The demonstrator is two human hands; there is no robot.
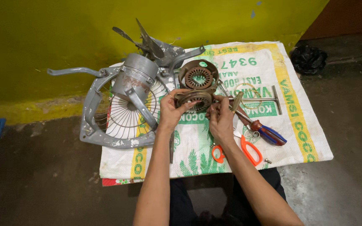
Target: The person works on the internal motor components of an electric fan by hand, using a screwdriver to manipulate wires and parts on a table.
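My left hand point(171, 112) and my right hand point(220, 118) both grip a round, rusty motor stator ring point(195, 100), held just above a white woven sack point(290, 125) spread on the floor. The left hand holds the ring's left edge, with the thumb across its front. From the right side, my right hand's fingers pinch the rim. A second rusty round motor part point(197, 75) lies on the sack just behind the held one.
A grey fan frame with motor housing and wire guard point(124, 104) lies left of my hands, fan blades point(149, 42) behind it. Orange-handled scissors point(250, 150), a red-and-blue-handled screwdriver point(269, 134), a T-shaped tool point(276, 99) and a small screw point(268, 160) lie right. Yellow wall behind.
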